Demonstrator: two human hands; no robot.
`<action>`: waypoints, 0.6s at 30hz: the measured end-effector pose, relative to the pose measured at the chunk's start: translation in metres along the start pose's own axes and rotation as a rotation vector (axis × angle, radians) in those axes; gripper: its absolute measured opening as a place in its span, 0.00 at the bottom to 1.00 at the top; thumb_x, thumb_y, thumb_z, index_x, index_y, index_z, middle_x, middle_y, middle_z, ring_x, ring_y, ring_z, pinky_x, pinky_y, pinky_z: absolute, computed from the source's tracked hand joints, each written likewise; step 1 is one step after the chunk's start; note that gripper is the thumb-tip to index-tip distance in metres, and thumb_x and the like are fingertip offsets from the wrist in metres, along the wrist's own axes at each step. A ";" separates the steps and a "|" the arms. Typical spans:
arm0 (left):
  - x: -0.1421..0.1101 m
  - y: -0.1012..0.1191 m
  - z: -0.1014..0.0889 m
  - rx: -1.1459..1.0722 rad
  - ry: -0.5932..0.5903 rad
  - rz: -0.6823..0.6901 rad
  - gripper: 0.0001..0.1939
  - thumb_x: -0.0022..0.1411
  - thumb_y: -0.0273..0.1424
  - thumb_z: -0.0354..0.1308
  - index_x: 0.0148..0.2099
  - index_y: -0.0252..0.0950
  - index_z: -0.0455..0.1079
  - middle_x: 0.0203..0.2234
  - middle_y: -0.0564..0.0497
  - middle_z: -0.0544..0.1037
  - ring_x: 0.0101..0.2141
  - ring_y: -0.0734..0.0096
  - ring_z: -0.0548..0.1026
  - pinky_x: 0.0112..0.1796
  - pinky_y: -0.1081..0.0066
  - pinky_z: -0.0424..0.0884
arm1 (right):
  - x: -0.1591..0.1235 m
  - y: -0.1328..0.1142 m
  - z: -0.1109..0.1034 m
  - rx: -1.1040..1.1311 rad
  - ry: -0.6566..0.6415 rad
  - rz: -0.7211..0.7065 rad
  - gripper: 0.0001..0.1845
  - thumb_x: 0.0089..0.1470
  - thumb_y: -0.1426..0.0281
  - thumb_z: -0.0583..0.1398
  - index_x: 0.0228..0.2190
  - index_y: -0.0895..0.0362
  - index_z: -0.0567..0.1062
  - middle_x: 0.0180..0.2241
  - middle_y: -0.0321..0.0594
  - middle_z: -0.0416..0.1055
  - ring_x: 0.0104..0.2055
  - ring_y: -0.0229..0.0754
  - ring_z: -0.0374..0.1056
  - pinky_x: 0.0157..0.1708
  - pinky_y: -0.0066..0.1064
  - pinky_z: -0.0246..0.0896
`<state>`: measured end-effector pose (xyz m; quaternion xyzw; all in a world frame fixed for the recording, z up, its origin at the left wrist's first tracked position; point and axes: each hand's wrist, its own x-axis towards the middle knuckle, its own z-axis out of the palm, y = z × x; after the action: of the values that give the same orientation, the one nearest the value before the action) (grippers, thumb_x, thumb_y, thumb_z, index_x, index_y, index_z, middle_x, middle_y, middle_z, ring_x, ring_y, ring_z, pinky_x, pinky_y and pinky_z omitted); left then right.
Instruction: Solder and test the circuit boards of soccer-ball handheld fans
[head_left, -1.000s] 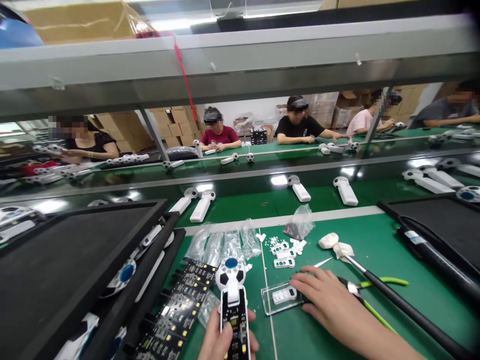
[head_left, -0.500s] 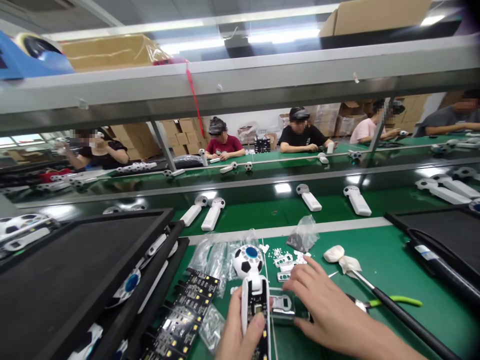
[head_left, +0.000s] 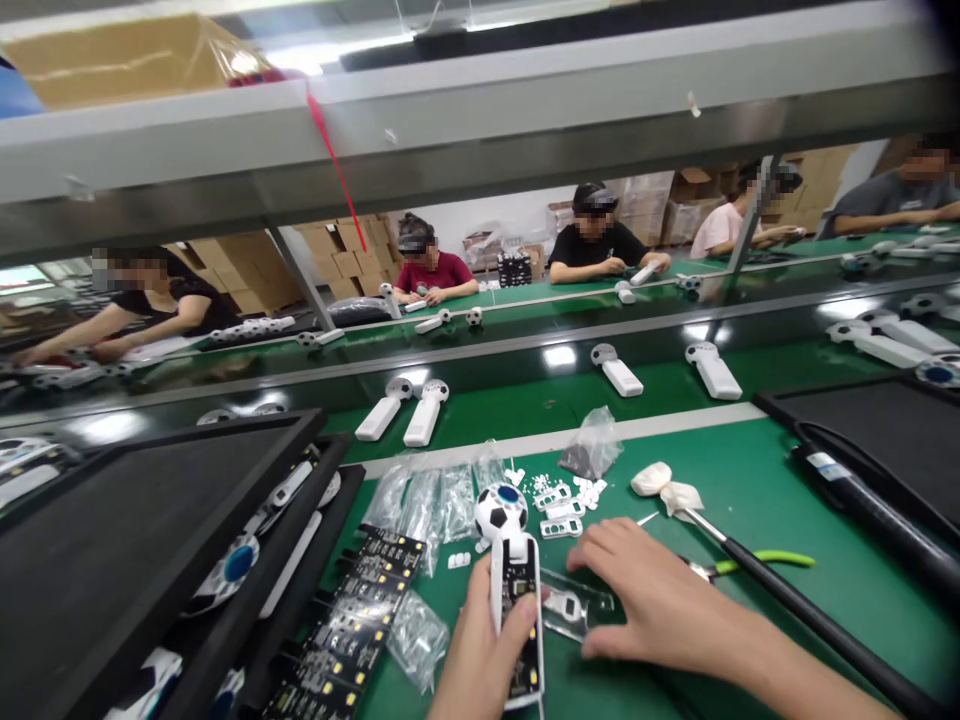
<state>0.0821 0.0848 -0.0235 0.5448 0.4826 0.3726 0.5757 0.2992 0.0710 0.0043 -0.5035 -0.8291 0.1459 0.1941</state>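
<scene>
L hand (head_left: 480, 665) clamped round the football-topped mini fan (head_left: 514, 590), held over the green bench (head_left: 750, 475), ball end pointing away, long axis roughly fore-aft, black PCB (head_left: 521, 625) up. Firm grip best on the edges, fingers off the PCB. R hand (head_left: 660, 600) open, fingers spread at a clear plastic case (head_left: 577, 605).

Green-handled pliers (head_left: 757, 564) — a conveyor belt (head_left: 517, 425), seated co-workers (head_left: 596, 235), stacked cardboard cartons (head_left: 337, 270)
</scene>
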 end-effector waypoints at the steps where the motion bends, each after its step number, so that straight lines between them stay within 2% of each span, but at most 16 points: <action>1: -0.002 0.003 -0.001 -0.022 0.011 -0.017 0.28 0.57 0.45 0.57 0.54 0.37 0.56 0.42 0.41 0.78 0.43 0.52 0.75 0.44 0.60 0.66 | -0.006 0.000 0.003 0.006 -0.001 0.016 0.30 0.39 0.54 0.69 0.42 0.51 0.67 0.40 0.35 0.66 0.41 0.47 0.60 0.42 0.40 0.56; 4: -0.004 0.010 -0.004 -0.060 0.018 -0.061 0.26 0.58 0.45 0.56 0.53 0.37 0.57 0.43 0.41 0.78 0.44 0.52 0.74 0.45 0.60 0.66 | -0.019 0.000 0.015 -0.003 0.021 0.063 0.35 0.36 0.54 0.70 0.45 0.51 0.67 0.42 0.38 0.66 0.44 0.52 0.59 0.44 0.45 0.54; 8: -0.002 0.010 -0.002 -0.021 0.039 -0.016 0.24 0.59 0.42 0.56 0.53 0.37 0.58 0.43 0.42 0.77 0.47 0.52 0.73 0.48 0.59 0.64 | -0.022 0.001 0.025 -0.001 0.076 0.082 0.25 0.46 0.65 0.67 0.45 0.51 0.67 0.43 0.40 0.67 0.45 0.52 0.60 0.44 0.45 0.55; 12: 0.001 0.008 0.002 0.182 0.071 0.090 0.22 0.58 0.41 0.55 0.51 0.35 0.61 0.41 0.42 0.77 0.42 0.53 0.74 0.44 0.60 0.66 | -0.019 0.004 0.022 0.033 0.102 0.066 0.22 0.46 0.68 0.67 0.44 0.54 0.68 0.41 0.41 0.68 0.43 0.50 0.62 0.43 0.43 0.58; 18: 0.006 0.005 0.004 0.331 0.025 0.062 0.31 0.55 0.44 0.57 0.56 0.34 0.57 0.44 0.41 0.73 0.44 0.50 0.71 0.46 0.54 0.63 | -0.017 0.012 0.023 0.115 0.141 -0.066 0.15 0.55 0.66 0.61 0.44 0.57 0.68 0.41 0.42 0.68 0.45 0.45 0.61 0.44 0.36 0.60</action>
<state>0.0882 0.0904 -0.0201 0.6422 0.5275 0.3120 0.4604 0.3046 0.0602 -0.0245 -0.4731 -0.8197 0.1513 0.2852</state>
